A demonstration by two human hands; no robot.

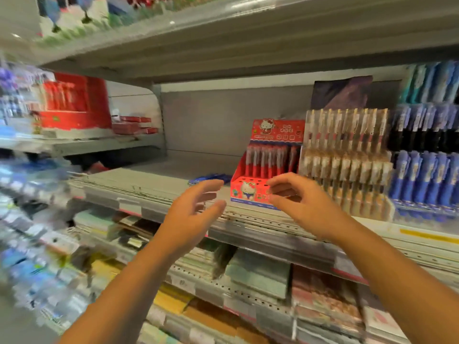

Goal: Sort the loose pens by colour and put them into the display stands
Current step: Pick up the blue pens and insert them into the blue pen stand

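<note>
On shelf [154,180], one red stand [270,155], two hands [191,214] [308,207]

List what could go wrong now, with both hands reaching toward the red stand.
1. The red stand sits close to the front edge of the shelf. A bump from the right hand could tip it and spill its red pens.
2. The blue pens lie loose on the shelf just beyond the left hand. A careless sweep might roll them off, or they might end up in the red stand, the wrong colour.
</note>
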